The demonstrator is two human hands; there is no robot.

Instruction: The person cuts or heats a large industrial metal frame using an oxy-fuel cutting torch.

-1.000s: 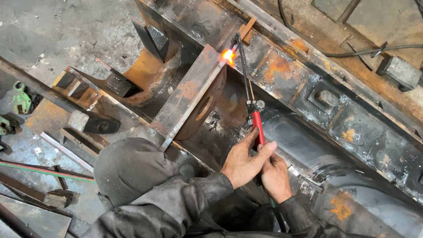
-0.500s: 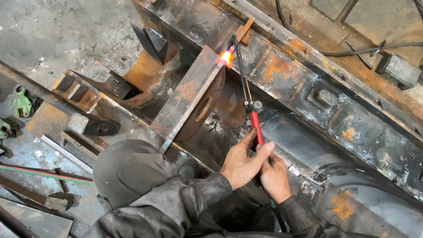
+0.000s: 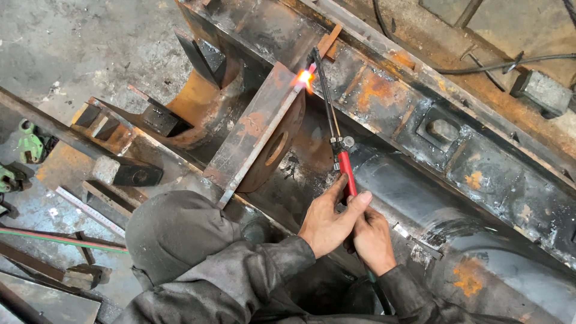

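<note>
Neither of my hands is in view. Below me crouches a person in a dark cap (image 3: 174, 234) and a dirty grey jacket. Both of this person's hands grip a cutting torch (image 3: 343, 161) by its red handle: one hand (image 3: 327, 221) is wrapped around the handle and the other hand (image 3: 373, 241) sits just behind it. The torch's thin tubes run up to an orange flame (image 3: 305, 78). The flame burns at the top end of a rusty steel plate (image 3: 258, 129) that leans against a heavy blackened steel frame (image 3: 456, 156).
A rusty bracket with a round hole (image 3: 276, 149) lies under the plate. Steel offcuts (image 3: 129, 174) and green clamps (image 3: 30, 144) sit at the left on the concrete floor. A green and red hose (image 3: 60, 239) runs along the lower left. A black cable (image 3: 510, 63) crosses the upper right.
The torch and flame stay at the same spot on the plate. The person's hands keep their grip, and the view has drifted only slightly.
</note>
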